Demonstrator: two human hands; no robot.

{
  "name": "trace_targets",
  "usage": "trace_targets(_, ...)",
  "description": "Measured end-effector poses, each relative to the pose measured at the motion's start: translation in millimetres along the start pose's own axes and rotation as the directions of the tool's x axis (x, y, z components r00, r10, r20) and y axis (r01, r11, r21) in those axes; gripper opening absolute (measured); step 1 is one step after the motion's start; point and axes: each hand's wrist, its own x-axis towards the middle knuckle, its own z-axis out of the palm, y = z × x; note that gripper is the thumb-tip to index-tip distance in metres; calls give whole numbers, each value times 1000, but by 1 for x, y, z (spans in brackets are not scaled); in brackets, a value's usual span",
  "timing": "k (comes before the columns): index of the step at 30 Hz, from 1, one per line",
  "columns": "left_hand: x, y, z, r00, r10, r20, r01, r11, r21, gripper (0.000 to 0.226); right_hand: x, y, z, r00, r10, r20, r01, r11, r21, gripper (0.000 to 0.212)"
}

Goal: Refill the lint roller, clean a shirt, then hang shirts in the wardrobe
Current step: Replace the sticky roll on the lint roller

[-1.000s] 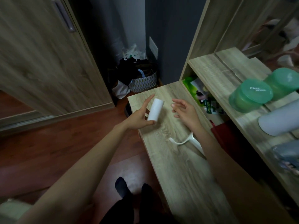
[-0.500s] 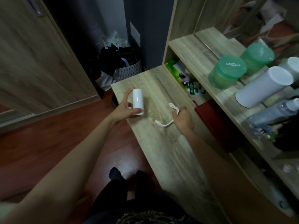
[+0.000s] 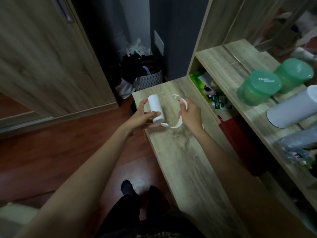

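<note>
Holding one white refill roll (image 3: pixel 155 109) in our left hand (image 3: pixel 143 117) over the far left corner of the wooden bench (image 3: pixel 188 160), we grip the one white roller handle (image 3: pixel 178 114) in our closed right hand (image 3: pixel 190 114) just beside it. The roll's near end nearly meets the handle's tip but looks unmounted, so we judge refilling barely begun. No shirt shows; cleaning and hanging remain, past two green tubs (image 3: pixel 259 86).
</note>
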Motion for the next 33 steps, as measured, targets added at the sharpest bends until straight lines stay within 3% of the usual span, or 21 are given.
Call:
trace_targets(3, -4, 8, 5, 1000, -1, 19, 2, 999, -39, 79, 5, -17, 7, 992, -124, 27, 124, 992, 5, 27)
trace_targets(8, -12, 17, 8, 998, 5, 68, -2, 999, -42, 78, 12, -27, 10, 981, -194, 9, 195, 979, -62, 30)
trace_targets(33, -25, 27, 2, 993, 41, 114, -40, 999, -14, 78, 15, -43, 9, 974, -225, 42, 228, 962, -149, 33)
